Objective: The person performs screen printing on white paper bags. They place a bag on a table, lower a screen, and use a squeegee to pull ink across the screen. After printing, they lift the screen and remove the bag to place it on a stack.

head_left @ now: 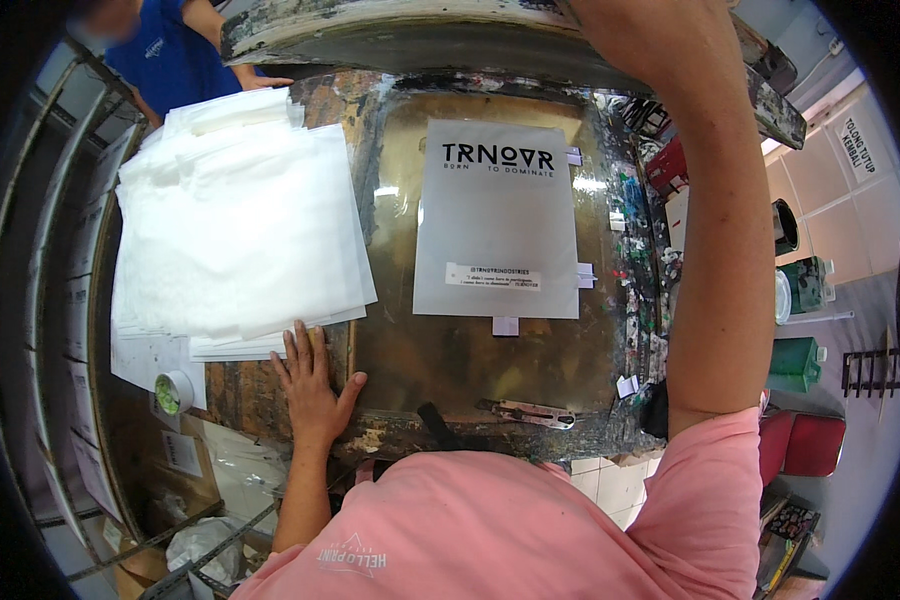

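Observation:
My left hand [312, 385] rests with its fingers spread at the near edge of a stack of translucent white plastic bags [240, 220], fingertips touching the lowest sheets. My right arm reaches far up and forward. At the top edge my right hand [625, 35] is against a raised, ink-stained screen printing frame [400, 40]; its fingers are out of sight. Below the frame, a frosted bag [495, 225] with black print lies flat on the glossy printing table [510, 375]. Small white tabs [506, 326] sit along its right and bottom edges.
A box cutter [530, 413] lies near the table's front edge. A tape roll [173, 392] is at the left corner. Another person in blue [170, 60] stands at the far left, a hand by the stack. Green bottles [795, 364] stand at right; a metal rack [40, 300] is at left.

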Tool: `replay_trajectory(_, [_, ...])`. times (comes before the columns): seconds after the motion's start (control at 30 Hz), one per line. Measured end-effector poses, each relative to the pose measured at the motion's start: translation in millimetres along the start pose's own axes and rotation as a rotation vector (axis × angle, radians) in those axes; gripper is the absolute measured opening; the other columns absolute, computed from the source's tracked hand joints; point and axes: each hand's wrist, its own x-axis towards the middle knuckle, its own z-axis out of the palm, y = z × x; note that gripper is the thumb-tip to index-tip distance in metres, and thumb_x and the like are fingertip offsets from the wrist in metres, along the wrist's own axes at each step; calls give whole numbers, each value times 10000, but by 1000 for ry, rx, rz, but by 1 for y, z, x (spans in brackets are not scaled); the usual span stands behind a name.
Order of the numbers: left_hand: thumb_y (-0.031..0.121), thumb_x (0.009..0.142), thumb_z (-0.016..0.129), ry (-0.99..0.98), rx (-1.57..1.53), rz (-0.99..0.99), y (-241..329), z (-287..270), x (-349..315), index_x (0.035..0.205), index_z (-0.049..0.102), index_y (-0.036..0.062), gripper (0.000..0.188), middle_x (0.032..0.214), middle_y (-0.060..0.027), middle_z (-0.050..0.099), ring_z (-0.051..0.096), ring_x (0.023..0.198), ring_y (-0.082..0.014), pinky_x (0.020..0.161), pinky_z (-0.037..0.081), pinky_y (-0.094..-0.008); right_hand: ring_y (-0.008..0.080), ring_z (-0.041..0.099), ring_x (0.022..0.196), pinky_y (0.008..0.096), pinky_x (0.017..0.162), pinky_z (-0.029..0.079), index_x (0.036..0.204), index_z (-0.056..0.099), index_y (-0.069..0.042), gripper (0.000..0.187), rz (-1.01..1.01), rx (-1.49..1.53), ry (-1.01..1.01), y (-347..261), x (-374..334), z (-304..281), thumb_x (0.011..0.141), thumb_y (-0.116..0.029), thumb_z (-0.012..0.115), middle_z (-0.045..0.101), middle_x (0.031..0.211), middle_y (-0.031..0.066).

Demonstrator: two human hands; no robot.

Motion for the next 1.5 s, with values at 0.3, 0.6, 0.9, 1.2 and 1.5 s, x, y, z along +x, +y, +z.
replay_trajectory(0.3, [736,993,546,-6,9,-2,0,1,1,1728,257,98,1016,1810,-185,147,89,1675,-396,1332,10,-627,163,434,668,344,621,421,732,590,-119,421,128,13,-187,-4,8,-9,978,-427,444,523,713,13])
replay_trajectory(0.6, [744,996,533,-7,12,-2,1,-1,1,1722,266,75,1022,1810,-186,147,88,1675,-397,1331,7,-626,154,416,662,339,621,410,723,574,-134,400,15,-30,-24,0,1,1,975,-421,454,496,696,-3])
replay_trajectory(0.9, [734,997,540,4,0,2,2,-1,1,1720,271,74,1016,1809,-192,143,96,1674,-402,1326,8,-634,158,426,672,355,667,423,701,562,-131,424,40,-31,-19,-2,2,-1,977,-434,454,499,692,3])
replay_trajectory(1.2, [723,993,559,-7,2,-6,2,-1,1,1725,259,84,1017,1810,-191,141,89,1676,-395,1330,7,-628,167,431,673,373,701,434,693,551,-130,432,43,-30,1,-3,0,0,974,-442,449,501,689,7])
replay_trajectory(1.5, [725,998,551,-10,3,-4,2,-2,1,1724,260,79,1014,1810,-191,142,90,1676,-394,1331,6,-623,159,429,670,352,655,430,712,560,-133,412,60,-24,-35,-2,0,1,975,-431,451,510,709,9])
